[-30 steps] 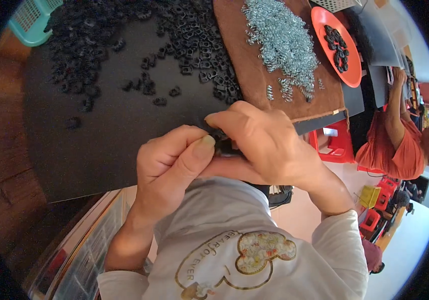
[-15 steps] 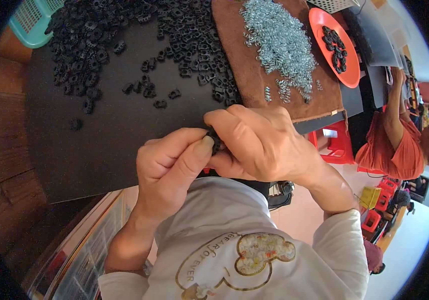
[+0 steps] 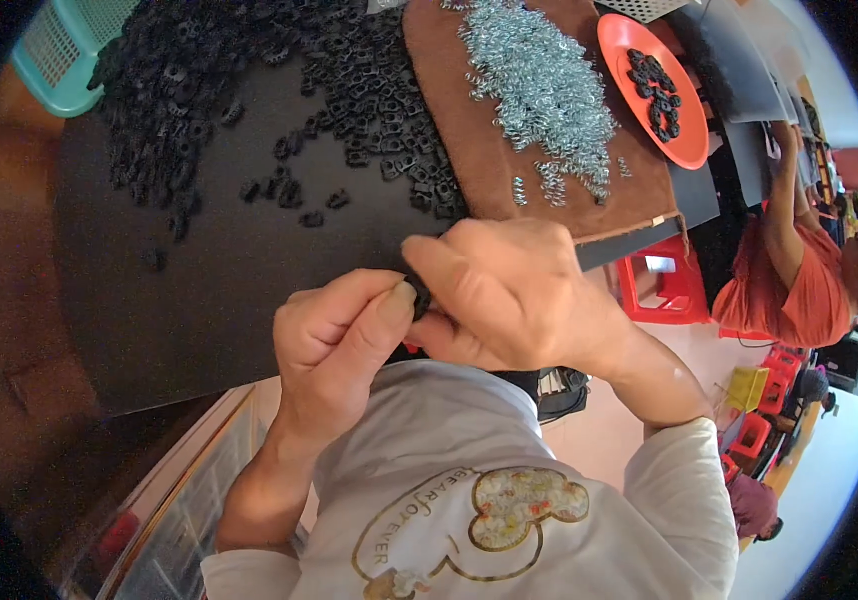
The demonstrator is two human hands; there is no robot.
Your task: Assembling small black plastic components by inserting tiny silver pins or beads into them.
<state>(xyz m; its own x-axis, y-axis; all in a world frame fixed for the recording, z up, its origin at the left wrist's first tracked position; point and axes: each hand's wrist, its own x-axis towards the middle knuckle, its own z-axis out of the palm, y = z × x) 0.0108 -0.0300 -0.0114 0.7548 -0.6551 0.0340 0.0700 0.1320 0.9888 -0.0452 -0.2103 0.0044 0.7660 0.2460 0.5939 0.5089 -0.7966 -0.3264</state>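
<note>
Black part (image 3: 419, 298) pinched between left hand (image 3: 334, 335) and right hand (image 3: 509, 295), both closed tight on it, at near edge of black table (image 3: 199, 290). Orange tray (image 3: 684, 140) holding few black pieces (image 3: 654, 85); silver clips (image 3: 539, 80) heaped on brown mat (image 3: 469, 160). Teal basket (image 3: 54, 55) at far left, contents not visible.

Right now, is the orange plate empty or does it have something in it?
Not empty: the orange plate holds a small cluster of black parts.
</note>
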